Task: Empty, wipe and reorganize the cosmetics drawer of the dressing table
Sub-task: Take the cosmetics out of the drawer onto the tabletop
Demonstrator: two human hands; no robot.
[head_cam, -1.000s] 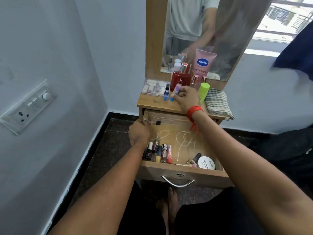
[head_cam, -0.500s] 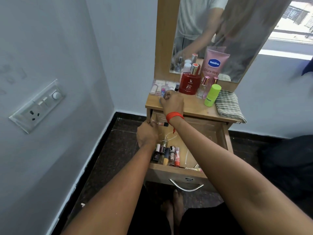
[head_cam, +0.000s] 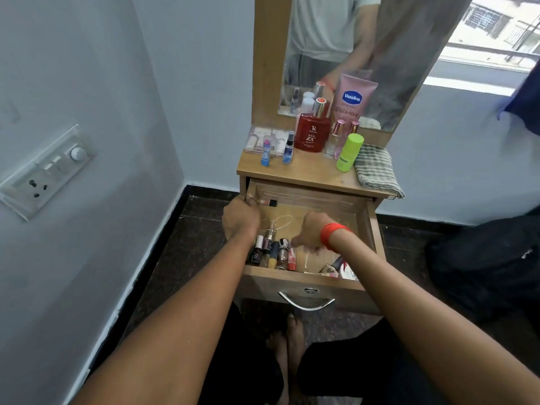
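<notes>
**Head view**

- Change: the right hand (head_cam: 312, 232) has left the top of the dressing table (head_cam: 309, 175) and come down into the open drawer (head_cam: 304, 279), centre of frame. The blue-capped stick (head_cam: 266, 152) that it was setting down a second ago now stands alone at the top's left, beside a small spray bottle (head_cam: 288, 147).
- Meaning, as a judgement: one more item is out. Emptying is under way but far from finished, and wiping has not begun.
- Still in the drawer: a row of small bottles (head_cam: 274, 252) at its lower left, a slim tube (head_cam: 264, 202) along the back wall, and mixed items (head_cam: 336, 268) in the lower right corner.
- Right hand: wrist bent, palm down, fingers pointing at the right end of the bottle row. It is blurred, so whether they pinch anything cannot be told.
- Left hand (head_cam: 241, 219): its position is unchanged. The fingers are curled over the drawer's left wall and grip it.
- Also on the top: a red perfume bottle (head_cam: 312, 133), a green tube (head_cam: 349, 152) and a checked cloth (head_cam: 377, 171) at the right edge.
</notes>
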